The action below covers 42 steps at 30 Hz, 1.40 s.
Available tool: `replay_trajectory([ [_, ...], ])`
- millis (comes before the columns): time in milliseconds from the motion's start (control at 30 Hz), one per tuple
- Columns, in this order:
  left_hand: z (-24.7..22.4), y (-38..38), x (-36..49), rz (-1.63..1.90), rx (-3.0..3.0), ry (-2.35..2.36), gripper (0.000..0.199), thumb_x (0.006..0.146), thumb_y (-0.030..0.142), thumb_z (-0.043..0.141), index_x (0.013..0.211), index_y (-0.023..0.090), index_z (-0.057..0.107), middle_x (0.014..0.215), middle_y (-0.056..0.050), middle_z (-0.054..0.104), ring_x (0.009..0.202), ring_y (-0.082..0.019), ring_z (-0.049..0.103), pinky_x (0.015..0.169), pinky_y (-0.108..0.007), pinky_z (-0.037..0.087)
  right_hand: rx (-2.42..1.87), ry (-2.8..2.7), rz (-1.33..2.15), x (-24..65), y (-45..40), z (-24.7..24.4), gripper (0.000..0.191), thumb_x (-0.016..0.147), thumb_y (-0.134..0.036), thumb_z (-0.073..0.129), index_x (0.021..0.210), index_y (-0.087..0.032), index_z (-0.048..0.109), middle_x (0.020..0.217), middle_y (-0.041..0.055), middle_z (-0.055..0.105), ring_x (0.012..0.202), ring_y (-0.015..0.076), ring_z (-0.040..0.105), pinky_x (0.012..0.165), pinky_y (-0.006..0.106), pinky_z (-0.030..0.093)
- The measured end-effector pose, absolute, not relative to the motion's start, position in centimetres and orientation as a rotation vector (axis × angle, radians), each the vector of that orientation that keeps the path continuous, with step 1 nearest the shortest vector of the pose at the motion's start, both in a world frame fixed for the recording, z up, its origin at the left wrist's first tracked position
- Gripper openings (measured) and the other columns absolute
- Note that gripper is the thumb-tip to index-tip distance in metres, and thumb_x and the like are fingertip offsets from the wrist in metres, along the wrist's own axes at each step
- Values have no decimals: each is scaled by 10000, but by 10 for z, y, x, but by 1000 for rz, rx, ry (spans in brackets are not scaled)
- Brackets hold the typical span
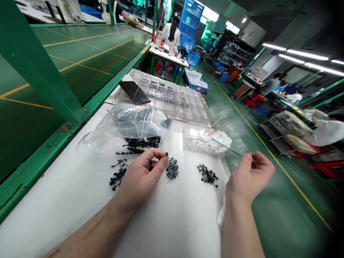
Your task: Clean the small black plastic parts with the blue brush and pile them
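Note:
My left hand (142, 175) pinches a small black part (166, 154) between thumb and fingertips, above the white table (161, 222). Just right of those fingertips lies a pile of small grey-and-black ring-shaped parts (172, 168). On the right, my right hand (251, 175) is closed on the end of a thin blue-green stick (225, 146). The stick's other end reaches into a clear box (193, 143) holding white crumpled material. Between my hands sits a heap of black pieces (208, 175). More black stemmed pieces (118, 175) lie left of my left hand, partly hidden by it.
A clear plastic bag (129, 120) with black parts stands behind my left hand. Farther back are a phone (134, 92) and a clear compartment tray (172, 95). A green frame (75, 125) borders the left side. Two wooden sticks (220, 126) poke from the box. People work in the background.

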State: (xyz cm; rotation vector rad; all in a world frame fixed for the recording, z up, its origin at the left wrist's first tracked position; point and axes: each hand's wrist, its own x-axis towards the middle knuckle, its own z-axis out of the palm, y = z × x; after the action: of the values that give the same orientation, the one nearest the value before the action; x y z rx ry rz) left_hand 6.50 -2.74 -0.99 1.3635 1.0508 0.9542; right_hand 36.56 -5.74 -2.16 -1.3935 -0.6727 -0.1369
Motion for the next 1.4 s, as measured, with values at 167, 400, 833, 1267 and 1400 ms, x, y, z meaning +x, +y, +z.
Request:
replay_trajectory([
  [167,-11,-28,66,985,1358,1003,214,1069,450,648,1031,241,673,789,35,582,656,-123,497,597,-243,405,-1535,-1821,417,303,-69,-11,44,976,-261,701,984,-232,733,899,30,692,750,163,621,634,279,480],
  [400,-10,-28,67,972,1374,988,165,1075,413,652,1032,256,678,877,39,627,738,-119,548,668,-243,446,-1839,-2151,506,288,-62,-16,108,949,-154,622,957,-235,694,938,23,697,787,182,637,701,319,461],
  [833,0,-31,71,863,1565,947,125,1060,301,627,973,231,683,733,41,581,657,-133,524,615,-271,411,-1840,-2114,440,287,-61,-21,102,880,-127,625,846,-223,612,881,19,668,752,175,603,682,323,433],
  [1267,-2,-37,74,852,1724,836,116,1055,265,627,954,219,663,866,8,670,757,-143,583,668,-274,430,-1195,-1366,919,287,-81,-4,145,955,-200,772,1050,-299,817,919,20,748,769,137,683,652,249,542],
  [1400,-2,-37,77,837,1770,810,107,1041,226,623,941,213,658,835,11,650,697,-135,550,662,-271,434,-1166,-1408,808,284,-82,-6,179,935,-191,803,1059,-315,835,992,41,707,891,176,669,744,305,558],
])
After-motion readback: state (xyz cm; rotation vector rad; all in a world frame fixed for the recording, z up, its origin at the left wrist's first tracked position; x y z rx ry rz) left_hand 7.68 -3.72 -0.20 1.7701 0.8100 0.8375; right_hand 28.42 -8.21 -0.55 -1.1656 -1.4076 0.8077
